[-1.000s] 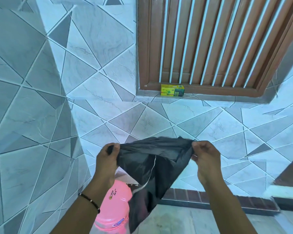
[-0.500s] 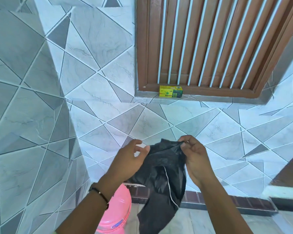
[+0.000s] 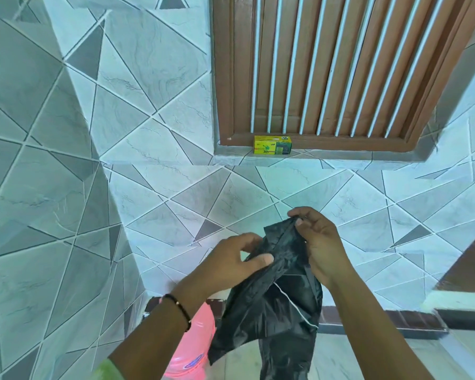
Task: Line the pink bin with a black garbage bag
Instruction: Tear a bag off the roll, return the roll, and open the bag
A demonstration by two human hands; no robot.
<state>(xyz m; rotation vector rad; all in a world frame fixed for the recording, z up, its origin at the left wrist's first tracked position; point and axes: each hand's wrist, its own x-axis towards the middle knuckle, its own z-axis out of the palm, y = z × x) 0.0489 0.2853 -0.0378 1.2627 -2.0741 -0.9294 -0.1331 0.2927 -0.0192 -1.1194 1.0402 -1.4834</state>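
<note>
Two hands are up in front of a tiled wall (image 3: 159,204), and both are holding a black garbage bag (image 3: 274,305). The right hand (image 3: 317,242) is higher up. Its finger and thumb pinch the top edge of the bag. The left hand (image 3: 231,261) is lower and to the left. Its thumb presses on the side of the bag and its fingers curl round the plastic, so it grips the bag too. The two hands are close together, with the scrunched top of the bag between them.

The bag hangs down from the hands in loose, shiny folds. It is not spread wide at the top. A thin white line runs down its front.

The pink bin (image 3: 195,352) is low down, under the left arm and just left of the hanging bag. The arm and the bag hide part of it. The bag is not in the bin; it is held up in the air above it.

The left wrist has a thin black bracelet (image 3: 180,311) on it.

Higher up there is a brown window (image 3: 340,64) with white bars. A small yellow and green box (image 3: 272,144) sits on the window ledge (image 3: 231,157), well away from the hands
</note>
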